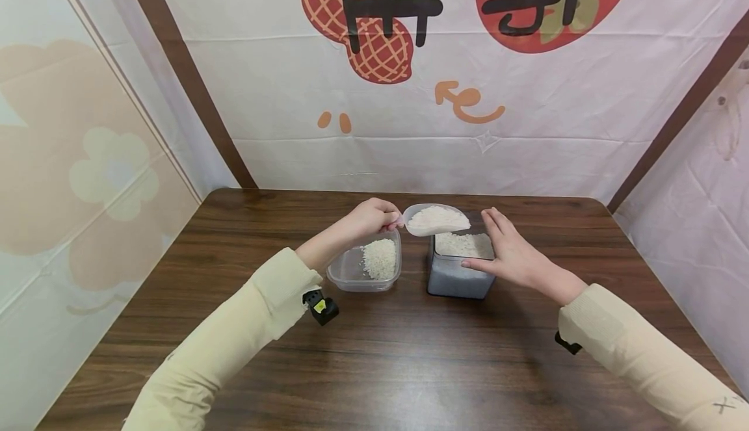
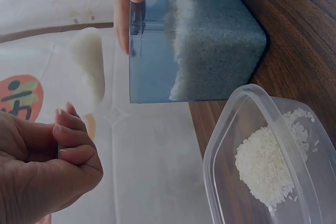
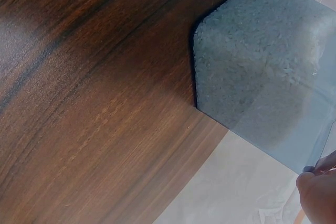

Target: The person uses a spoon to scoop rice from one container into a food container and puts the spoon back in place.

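Observation:
My left hand (image 1: pixel 374 216) pinches the handle of a translucent scoop (image 1: pixel 418 229), heaped with white rice (image 1: pixel 435 218). The scoop is level, above the blue-tinted rice container (image 1: pixel 459 278) and near its left rim. My right hand (image 1: pixel 515 252) spans that container's right side, thumb at the near rim and fingers toward the far rim. Rice fills much of the container, as the left wrist view (image 2: pixel 220 45) shows. A clear plastic box (image 1: pixel 345 275) stands to the left under my left wrist, with a small pile of rice (image 1: pixel 380 259) inside.
Both containers stand on a dark wooden table (image 1: pixel 386 353), toward its far edge. Behind it hangs a printed white cloth (image 1: pixel 281 158), with more cloth at both sides. Black wrist devices (image 1: pixel 322 307) sit below the cuffs.

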Demonstrator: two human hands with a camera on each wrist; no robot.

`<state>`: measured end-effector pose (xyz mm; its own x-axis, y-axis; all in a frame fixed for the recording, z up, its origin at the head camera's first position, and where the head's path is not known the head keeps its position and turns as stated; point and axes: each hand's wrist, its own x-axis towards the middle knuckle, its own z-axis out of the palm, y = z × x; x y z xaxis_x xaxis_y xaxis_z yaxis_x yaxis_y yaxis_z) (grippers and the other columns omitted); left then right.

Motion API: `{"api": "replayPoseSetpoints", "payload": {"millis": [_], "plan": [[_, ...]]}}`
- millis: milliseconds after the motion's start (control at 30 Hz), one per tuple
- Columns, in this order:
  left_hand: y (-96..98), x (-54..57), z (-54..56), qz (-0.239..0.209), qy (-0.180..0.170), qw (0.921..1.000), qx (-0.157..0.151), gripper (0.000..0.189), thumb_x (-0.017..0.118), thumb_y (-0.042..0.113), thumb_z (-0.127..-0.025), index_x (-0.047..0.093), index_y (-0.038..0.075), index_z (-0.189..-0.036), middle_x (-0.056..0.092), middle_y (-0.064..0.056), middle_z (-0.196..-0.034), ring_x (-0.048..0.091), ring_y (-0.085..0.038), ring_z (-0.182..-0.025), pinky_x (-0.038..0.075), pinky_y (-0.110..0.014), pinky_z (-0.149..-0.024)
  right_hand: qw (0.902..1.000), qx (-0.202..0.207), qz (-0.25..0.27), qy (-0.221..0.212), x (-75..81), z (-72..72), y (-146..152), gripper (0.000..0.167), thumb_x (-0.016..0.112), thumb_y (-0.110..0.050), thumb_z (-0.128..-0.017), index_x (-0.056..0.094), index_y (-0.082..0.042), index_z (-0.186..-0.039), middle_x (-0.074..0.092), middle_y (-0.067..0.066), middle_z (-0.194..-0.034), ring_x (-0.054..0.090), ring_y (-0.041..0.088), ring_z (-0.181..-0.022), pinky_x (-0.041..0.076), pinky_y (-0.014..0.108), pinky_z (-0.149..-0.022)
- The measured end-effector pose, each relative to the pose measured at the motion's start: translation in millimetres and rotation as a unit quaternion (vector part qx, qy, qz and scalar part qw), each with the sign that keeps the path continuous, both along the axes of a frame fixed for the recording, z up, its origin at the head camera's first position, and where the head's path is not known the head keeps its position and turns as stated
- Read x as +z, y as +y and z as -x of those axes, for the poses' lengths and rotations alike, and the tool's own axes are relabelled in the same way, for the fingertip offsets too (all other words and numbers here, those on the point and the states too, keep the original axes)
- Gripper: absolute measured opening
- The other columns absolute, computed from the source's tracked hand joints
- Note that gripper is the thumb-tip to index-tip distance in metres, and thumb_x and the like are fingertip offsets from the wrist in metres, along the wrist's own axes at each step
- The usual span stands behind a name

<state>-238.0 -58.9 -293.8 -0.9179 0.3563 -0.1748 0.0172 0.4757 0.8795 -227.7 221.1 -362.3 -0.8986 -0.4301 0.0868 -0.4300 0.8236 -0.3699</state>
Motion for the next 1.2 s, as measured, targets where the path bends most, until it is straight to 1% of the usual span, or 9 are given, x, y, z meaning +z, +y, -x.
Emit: {"api": "replayPoseSetpoints", "payload": {"millis": [133, 367, 500, 600, 733, 900, 1133, 1200], "plan": [[-2.4, 1.3, -0.9, 0.007, 0.003, 1.0000, 0.001, 0.023, 0.040, 0.004, -0.095, 0.057, -0.012, -0.094, 0.046, -0.001, -0.064, 0.040, -0.005, -0.057, 0.034, -0.016, -0.056, 1.0000, 0.000, 0.001, -0.002, -0.3, -0.4, 0, 0.109, 0.060, -0.062, -0.074, 0.010, 0.006, -0.142, 0.006, 0.023, -0.148, 0.006, 0.034, -0.137, 0.019, 0.050, -0.104], [-11.0, 0.0, -2.4, 0.026, 0.037, 0.9990, -0.005, 0.022, 0.041, 0.003, -0.094, 0.057, -0.011, -0.089, 0.044, 0.002, -0.061, 0.038, -0.006, -0.055, 0.032, -0.017, -0.056, 1.0000, -0.002, -0.001, -0.004, 0.4, -0.2, 0, 0.109, 0.059, -0.063, -0.074, 0.009, 0.005, -0.142, 0.006, 0.022, -0.149, 0.005, 0.034, -0.137, 0.019, 0.050, -0.104], [-17.1, -0.9, -3.9, 0.017, 0.036, 0.9992, -0.001, 0.020, 0.042, 0.003, -0.093, 0.057, -0.009, -0.086, 0.043, 0.002, -0.060, 0.037, -0.007, -0.057, 0.031, -0.019, -0.057, 1.0000, -0.003, -0.002, -0.005, 1.0, -0.1, 0, 0.109, 0.059, -0.063, -0.074, 0.010, 0.005, -0.142, 0.006, 0.022, -0.149, 0.006, 0.034, -0.137, 0.019, 0.050, -0.104], [-21.2, -1.2, -5.0, 0.005, 0.028, 0.9996, 0.004, 0.019, 0.042, 0.002, -0.093, 0.057, -0.010, -0.088, 0.043, 0.002, -0.061, 0.038, -0.008, -0.059, 0.032, -0.020, -0.059, 1.0000, -0.003, -0.001, -0.008, 1.2, -0.1, 0, 0.109, 0.059, -0.063, -0.074, 0.009, 0.005, -0.143, 0.005, 0.022, -0.149, 0.005, 0.034, -0.137, 0.019, 0.050, -0.104], [-26.5, -1.2, -5.3, 0.008, 0.035, 0.9993, 0.010, 0.020, 0.042, 0.001, -0.092, 0.057, -0.013, -0.091, 0.043, 0.002, -0.061, 0.039, -0.009, -0.060, 0.032, -0.020, -0.059, 0.9999, -0.003, -0.002, -0.013, 1.0, -0.3, 1, 0.109, 0.059, -0.064, -0.074, 0.008, 0.005, -0.143, 0.004, 0.021, -0.149, 0.005, 0.033, -0.137, 0.019, 0.050, -0.104], [-34.0, -2.6, -4.5, 0.008, 0.043, 0.9989, 0.017, 0.020, 0.043, 0.001, -0.092, 0.057, -0.014, -0.090, 0.044, 0.004, -0.059, 0.040, -0.008, -0.058, 0.033, -0.019, -0.058, 0.9999, -0.003, -0.002, -0.016, 1.1, -0.6, 1, 0.110, 0.058, -0.065, -0.074, 0.008, 0.004, -0.143, 0.004, 0.021, -0.149, 0.004, 0.034, -0.137, 0.018, 0.051, -0.104], [-45.9, -8.4, -4.5, -0.021, 0.020, 0.9991, 0.032, 0.022, 0.041, 0.001, -0.093, 0.054, -0.017, -0.094, 0.044, 0.004, -0.059, 0.040, -0.006, -0.059, 0.033, -0.018, -0.057, 0.9998, -0.005, -0.003, -0.019, 2.3, -1.2, 1, 0.110, 0.058, -0.065, -0.074, 0.008, 0.004, -0.143, 0.003, 0.021, -0.149, 0.004, 0.034, -0.137, 0.018, 0.051, -0.104], [-50.1, -10.3, -4.0, -0.024, 0.019, 0.9988, 0.037, 0.021, 0.041, 0.000, -0.092, 0.054, -0.017, -0.093, 0.044, 0.005, -0.059, 0.040, -0.006, -0.059, 0.034, -0.018, -0.058, 0.9998, -0.004, -0.004, -0.019, 2.4, -1.3, 1, 0.110, 0.058, -0.065, -0.074, 0.009, 0.005, -0.143, 0.004, 0.021, -0.149, 0.005, 0.034, -0.137, 0.019, 0.051, -0.104]]}}
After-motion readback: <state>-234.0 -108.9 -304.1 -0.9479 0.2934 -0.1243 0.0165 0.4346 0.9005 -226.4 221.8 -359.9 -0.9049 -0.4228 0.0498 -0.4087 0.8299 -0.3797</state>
